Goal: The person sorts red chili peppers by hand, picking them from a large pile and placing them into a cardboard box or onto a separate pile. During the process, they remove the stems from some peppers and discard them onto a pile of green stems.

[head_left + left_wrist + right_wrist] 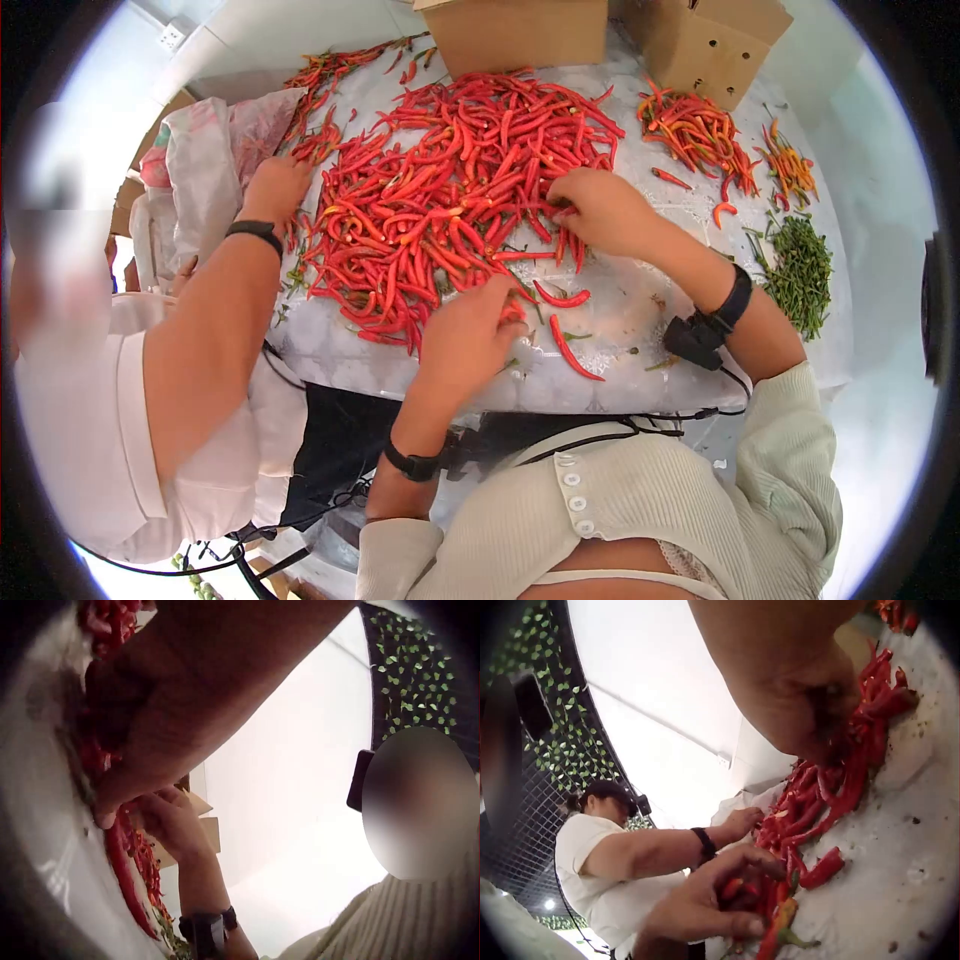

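Observation:
A broad pile of red chilies (430, 190) covers the middle of the table. At its near edge the left hand (465, 340) has curled fingers around red chilies, which show between thumb and fingers in the right wrist view (739, 889). The right hand (605, 212) is at the pile's right edge, its bent fingers pinching at a red chili; the fingertips are partly hidden. Seen from the right wrist, this hand (802, 705) is in shadow over the chilies. Two loose red chilies (572, 350) lie just right of the left hand.
Another person's hand (278, 188) touches the pile's left side, near a pale sack (195, 170). Cardboard boxes (520, 35) stand at the back. On the right lie a smaller orange-red chili heap (700, 135) and a heap of green stems (800, 270).

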`<state>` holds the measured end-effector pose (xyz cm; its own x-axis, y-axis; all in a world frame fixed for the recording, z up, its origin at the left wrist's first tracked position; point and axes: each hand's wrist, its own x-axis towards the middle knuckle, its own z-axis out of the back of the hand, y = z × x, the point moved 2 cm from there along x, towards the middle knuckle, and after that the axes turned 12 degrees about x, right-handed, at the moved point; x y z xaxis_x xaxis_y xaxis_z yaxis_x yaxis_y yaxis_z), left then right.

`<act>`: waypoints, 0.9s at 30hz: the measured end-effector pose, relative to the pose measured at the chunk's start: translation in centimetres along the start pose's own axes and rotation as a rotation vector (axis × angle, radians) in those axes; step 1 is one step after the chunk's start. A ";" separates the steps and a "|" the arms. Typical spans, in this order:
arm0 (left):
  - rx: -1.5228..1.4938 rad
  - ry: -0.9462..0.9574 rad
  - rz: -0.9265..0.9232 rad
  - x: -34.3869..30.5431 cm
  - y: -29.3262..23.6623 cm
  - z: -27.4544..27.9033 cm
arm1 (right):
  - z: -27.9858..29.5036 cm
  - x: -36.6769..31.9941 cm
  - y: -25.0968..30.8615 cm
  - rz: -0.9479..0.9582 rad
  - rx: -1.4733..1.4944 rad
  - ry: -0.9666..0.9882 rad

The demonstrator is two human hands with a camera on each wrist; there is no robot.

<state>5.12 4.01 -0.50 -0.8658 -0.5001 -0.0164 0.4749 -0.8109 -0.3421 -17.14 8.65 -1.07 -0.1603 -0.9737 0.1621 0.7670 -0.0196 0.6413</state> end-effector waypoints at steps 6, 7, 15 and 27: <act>0.235 -0.234 0.180 2.6 3.1 1.8 | -2.1 2.2 0.9 0.019 0.446 0.051; 0.294 -0.251 0.269 2.9 3.3 2.2 | -1.9 2.4 0.6 0.060 0.449 -0.042; 0.031 0.134 -0.458 1.2 -4.3 0.5 | 3.1 1.1 -1.0 -0.130 0.395 -0.045; 0.170 -0.254 0.018 2.9 1.6 3.6 | 0.7 0.4 1.5 0.056 -0.133 0.326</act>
<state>3.89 0.19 2.26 -0.8001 -0.5576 0.2212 0.5282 -0.8296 -0.1810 -16.43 8.40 0.48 0.0746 -0.9950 -0.0668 0.8464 0.0278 0.5318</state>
